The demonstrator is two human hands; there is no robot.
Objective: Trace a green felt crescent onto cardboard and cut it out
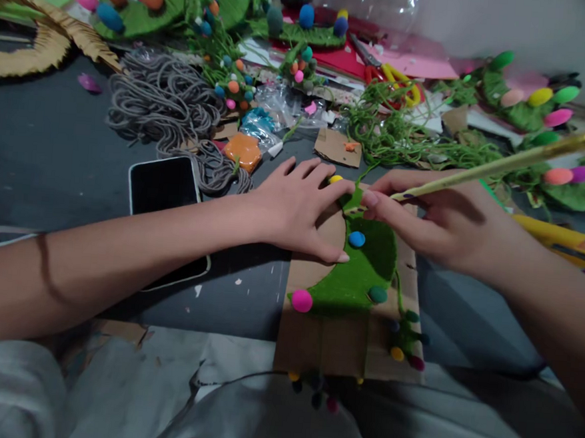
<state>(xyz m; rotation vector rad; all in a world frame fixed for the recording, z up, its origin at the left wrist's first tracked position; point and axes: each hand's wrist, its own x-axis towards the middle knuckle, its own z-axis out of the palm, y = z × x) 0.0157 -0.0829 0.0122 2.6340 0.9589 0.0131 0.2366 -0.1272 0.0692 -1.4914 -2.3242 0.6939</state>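
grey cloth; left hand wide-fingered on green crescent; right grip around stick; teal stuff in packet

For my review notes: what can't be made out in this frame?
All in the head view:
Crescent: its upper end is partly hidden by the fingers of the left hand and right hand.
Stick: far end cut off by the right edge; whether its tip touches the crescent is too small to tell.
Phone: middle hidden behind the left forearm.
Yellow tool: cut off by the right edge.
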